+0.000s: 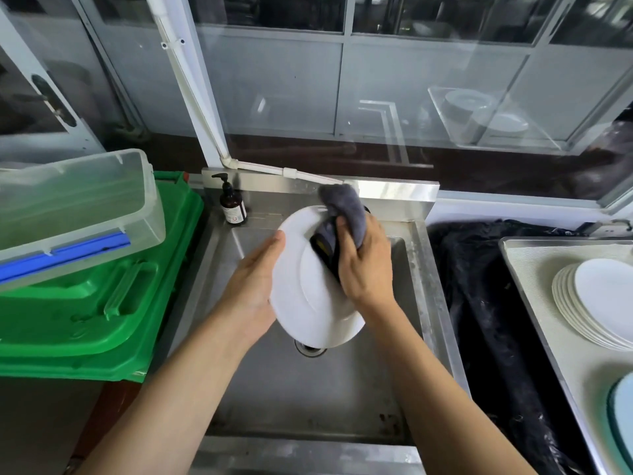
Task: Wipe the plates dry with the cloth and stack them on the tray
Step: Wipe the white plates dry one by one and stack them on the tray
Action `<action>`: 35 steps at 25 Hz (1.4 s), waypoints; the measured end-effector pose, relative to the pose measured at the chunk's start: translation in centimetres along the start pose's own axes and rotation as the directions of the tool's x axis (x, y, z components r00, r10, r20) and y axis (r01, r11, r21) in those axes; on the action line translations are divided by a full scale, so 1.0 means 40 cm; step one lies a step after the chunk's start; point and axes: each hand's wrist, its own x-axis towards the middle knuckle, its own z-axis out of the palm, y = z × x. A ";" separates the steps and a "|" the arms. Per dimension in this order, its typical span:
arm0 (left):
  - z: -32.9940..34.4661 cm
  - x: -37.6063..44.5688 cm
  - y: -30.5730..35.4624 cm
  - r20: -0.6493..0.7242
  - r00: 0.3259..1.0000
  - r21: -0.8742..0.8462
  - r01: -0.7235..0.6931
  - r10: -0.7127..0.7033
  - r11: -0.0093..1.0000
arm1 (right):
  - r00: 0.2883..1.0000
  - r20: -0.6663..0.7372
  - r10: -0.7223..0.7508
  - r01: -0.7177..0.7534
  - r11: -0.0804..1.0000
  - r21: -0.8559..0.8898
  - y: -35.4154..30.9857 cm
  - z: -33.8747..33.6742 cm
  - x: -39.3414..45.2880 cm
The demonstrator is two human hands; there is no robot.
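Holding a white plate tilted on edge above the steel sink, near frame centre. Left hand cupping the plate's edge at 9 o'clock, fingers reaching behind and thumb lying along the rim near the top; gripping it. Right hand clutching a grey cloth against the plate's face at about 2 o'clock, fingers curled round the fabric, a loose end sticking up past the plate's top edge toward 12. Something dark with a yellow patch showing between cloth and plate beneath the right fingers; too hidden to tell what. Drain opening peeking out just below the plate's lower rim at 6 o'clock.

Sitting at 3 o'clock of the sink, well apart: a tray lined pale, carrying a stack of white plates fanned slightly, cut by the frame edge. Lying between sink and tray: crumpled black plastic sheeting. Standing at 11 o'clock on the sink's back ledge: a brown pump bottle. Resting at 9 o'clock: green crates, with a clear plastic tub with a blue strip tilted on top of them. Running across 12 o'clock behind everything: glass window panels.
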 end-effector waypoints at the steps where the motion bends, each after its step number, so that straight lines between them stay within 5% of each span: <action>1: -0.006 0.002 0.005 0.003 1.000 -0.011 0.008 -0.008 1.000 | 0.989 -0.003 0.146 -0.146 0.986 0.076 0.020 -0.004 0.000; 3: -0.015 0.010 0.019 -0.014 1.000 -0.034 0.000 0.000 0.999 | 0.957 0.003 0.289 -0.284 0.937 0.204 0.048 0.004 -0.038; 8: -0.001 0.029 0.021 -0.076 0.997 -0.052 -0.026 0.022 0.998 | 0.970 -0.093 0.224 -0.189 0.938 0.291 0.023 0.053 -0.159; 13: -0.009 0.043 0.000 0.018 0.997 -0.120 0.075 -0.073 0.990 | 0.962 0.082 -0.261 0.250 0.961 0.119 -0.064 0.070 -0.210; 18: -0.003 0.037 0.017 0.032 0.965 -0.230 0.259 -0.259 0.938 | 0.878 0.182 -0.442 0.437 0.897 0.067 0.002 0.043 -0.271; 19: -0.003 0.045 0.016 -0.001 0.976 -0.258 0.211 -0.218 0.943 | 0.881 0.175 -0.440 0.437 0.898 0.058 0.029 0.035 -0.287; 22: -0.008 0.049 0.014 -0.068 0.997 -0.158 -0.039 0.029 0.987 | 0.995 0.014 -0.103 0.097 0.971 0.217 0.078 0.031 -0.306; 25: -0.010 0.034 -0.002 0.041 0.999 -0.095 -0.022 0.026 0.995 | 0.928 -0.124 0.350 -0.271 0.868 0.417 0.086 0.020 -0.239; 31: 0.021 0.016 -0.053 0.055 0.997 0.053 0.050 -0.053 0.997 | 0.834 -0.058 0.549 -0.536 0.831 0.150 0.163 -0.075 -0.104; 35: 0.038 0.017 -0.111 0.071 0.989 0.157 0.115 -0.127 0.981 | 0.715 -0.144 0.684 -0.690 0.724 0.007 0.263 -0.148 -0.181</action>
